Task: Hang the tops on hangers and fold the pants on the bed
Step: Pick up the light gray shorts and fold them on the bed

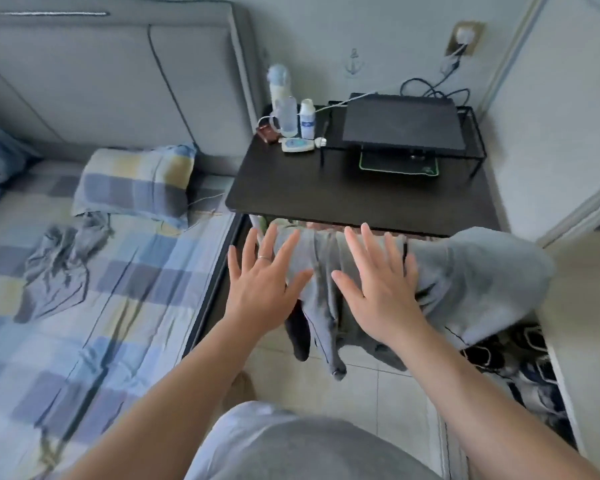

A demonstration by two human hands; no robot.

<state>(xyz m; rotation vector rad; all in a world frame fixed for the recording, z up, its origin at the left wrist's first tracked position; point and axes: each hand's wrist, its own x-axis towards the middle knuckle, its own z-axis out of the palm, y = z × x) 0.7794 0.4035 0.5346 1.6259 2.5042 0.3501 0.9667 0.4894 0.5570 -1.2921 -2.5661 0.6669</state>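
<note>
grey garment (63,268) lies crumpled well left of black table (326,199). left hand (267,282) and right hand (378,289) both spread flat, empty, over grey clothes (471,278) draped just below table's near edge, long axis hanging floorward; right hand nearer the bulk.

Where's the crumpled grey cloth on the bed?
The grey garment lies at the left of the head view, on the checked bed, just in front of the pillow.
</note>
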